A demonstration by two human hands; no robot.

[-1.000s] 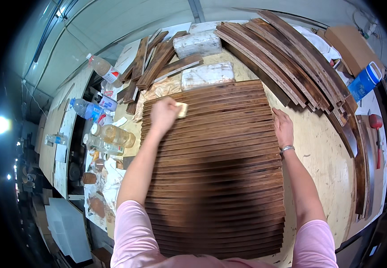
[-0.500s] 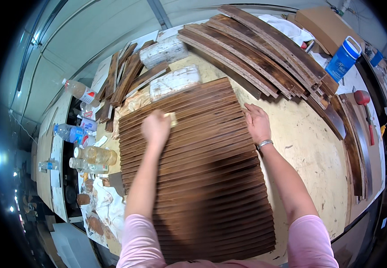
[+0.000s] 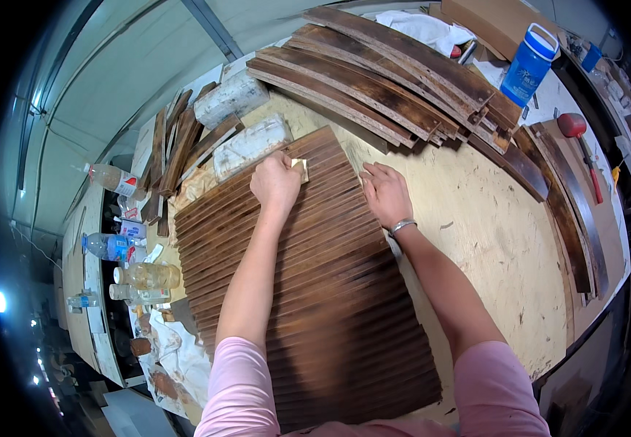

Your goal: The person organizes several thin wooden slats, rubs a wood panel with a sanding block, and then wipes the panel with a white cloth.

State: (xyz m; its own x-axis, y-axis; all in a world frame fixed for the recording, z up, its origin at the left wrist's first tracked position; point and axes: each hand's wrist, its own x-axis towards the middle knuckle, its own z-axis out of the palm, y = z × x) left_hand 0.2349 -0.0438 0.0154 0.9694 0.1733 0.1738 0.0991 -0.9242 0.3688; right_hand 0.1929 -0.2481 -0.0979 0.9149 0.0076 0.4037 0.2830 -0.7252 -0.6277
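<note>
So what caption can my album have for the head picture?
Left hand holds a pale pad on dark wooden slats, right hand at their edge.

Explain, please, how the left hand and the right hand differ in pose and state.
The left hand grips a pale pad; the right hand is open, visibly holding nothing. The left hand is over the brown strips, the right hand at their edge. Both hands are bare.
</note>
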